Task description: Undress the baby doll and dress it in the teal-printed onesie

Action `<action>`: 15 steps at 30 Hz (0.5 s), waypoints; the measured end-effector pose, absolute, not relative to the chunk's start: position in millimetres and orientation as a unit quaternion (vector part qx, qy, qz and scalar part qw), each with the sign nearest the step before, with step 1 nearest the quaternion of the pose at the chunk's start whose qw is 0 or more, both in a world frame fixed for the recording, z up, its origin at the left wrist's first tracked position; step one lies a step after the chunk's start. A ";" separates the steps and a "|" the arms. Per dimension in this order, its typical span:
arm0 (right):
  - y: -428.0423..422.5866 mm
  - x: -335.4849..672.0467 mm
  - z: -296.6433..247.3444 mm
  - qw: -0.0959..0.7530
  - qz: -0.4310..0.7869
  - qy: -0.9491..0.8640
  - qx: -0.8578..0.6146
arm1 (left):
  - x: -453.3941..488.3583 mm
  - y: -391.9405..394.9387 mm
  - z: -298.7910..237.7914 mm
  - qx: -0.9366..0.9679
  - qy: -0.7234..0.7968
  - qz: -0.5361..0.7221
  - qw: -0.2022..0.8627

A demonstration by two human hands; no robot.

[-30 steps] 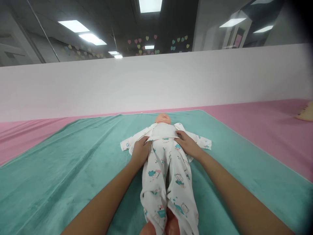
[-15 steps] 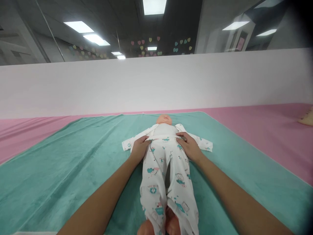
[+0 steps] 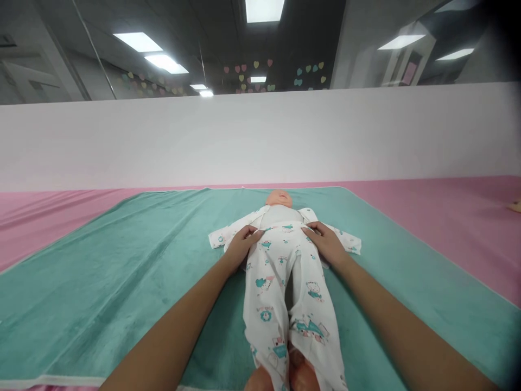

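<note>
A baby doll (image 3: 279,199) lies on its back, head at the far end and bare feet (image 3: 302,372) at the near end. White trousers (image 3: 271,304) with a teal cartoon print cover its legs. A matching open white top (image 3: 228,234) spreads its sleeves out to both sides. My left hand (image 3: 243,247) grips the trousers' waistband (image 3: 283,228) at the doll's right hip. My right hand (image 3: 325,244) grips the same waistband at the other hip. The fabric hides most of the feet.
The doll lies on a teal fleece mat (image 3: 122,277) over a pink sheet (image 3: 448,228). A low white partition (image 3: 260,141) runs behind them, with glass and heart stickers (image 3: 248,70) above it. A small beige object (image 3: 515,206) sits at the right edge.
The view has drifted, so the doll sits further right in the picture. Both hands stay at the waistband, and the trouser legs look smoother and straighter.
</note>
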State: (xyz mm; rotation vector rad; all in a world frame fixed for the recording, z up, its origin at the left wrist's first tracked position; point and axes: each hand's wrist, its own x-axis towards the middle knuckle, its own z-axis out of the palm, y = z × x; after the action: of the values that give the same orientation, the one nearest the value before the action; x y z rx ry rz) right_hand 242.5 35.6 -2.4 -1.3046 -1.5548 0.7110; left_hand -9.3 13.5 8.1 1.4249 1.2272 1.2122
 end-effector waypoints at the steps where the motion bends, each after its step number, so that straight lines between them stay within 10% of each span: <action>1: 35.1 245.5 -1.7 0.464 0.311 -0.639 -0.528 | -10.3 11.6 9.8 0.558 0.486 0.487 0.464; 15: 39.7 268.1 -10.3 0.392 0.555 -0.584 -0.444 | -34.7 1.9 27.1 0.621 0.422 0.270 0.603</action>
State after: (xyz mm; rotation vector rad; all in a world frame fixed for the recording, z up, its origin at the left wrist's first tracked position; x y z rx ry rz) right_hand 268.1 39.7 -10.3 -1.1260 -1.4824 1.4099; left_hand -34.7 1.9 27.1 1.4370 0.9778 0.6262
